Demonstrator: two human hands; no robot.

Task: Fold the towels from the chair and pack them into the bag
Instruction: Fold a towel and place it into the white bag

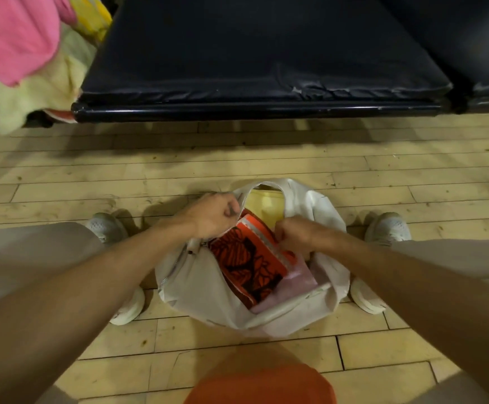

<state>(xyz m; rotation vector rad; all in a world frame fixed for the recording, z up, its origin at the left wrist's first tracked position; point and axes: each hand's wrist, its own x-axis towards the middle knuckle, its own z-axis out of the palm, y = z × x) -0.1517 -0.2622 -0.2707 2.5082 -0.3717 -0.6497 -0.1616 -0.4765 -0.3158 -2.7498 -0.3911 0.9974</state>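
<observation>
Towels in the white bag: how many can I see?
3: a yellow towel at the far end, an orange-and-black patterned towel in the middle, a pale pink towel nearest the person. Others may lie hidden underneath.

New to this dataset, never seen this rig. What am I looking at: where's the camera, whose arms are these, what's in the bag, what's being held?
No robot: a person wears one wide-angle head camera looking down, so both bare arms are theirs. A white bag stands open on the wooden floor. The left hand grips the bag's rim by the zipper. The right hand, fingers curled, seems to pinch the edge of the orange towel with black leaves, which is half inside. A yellow towel and a pale pink towel already lie in the bag. Upper left, a heap of unfolded towels waits beside a black padded seat.
</observation>
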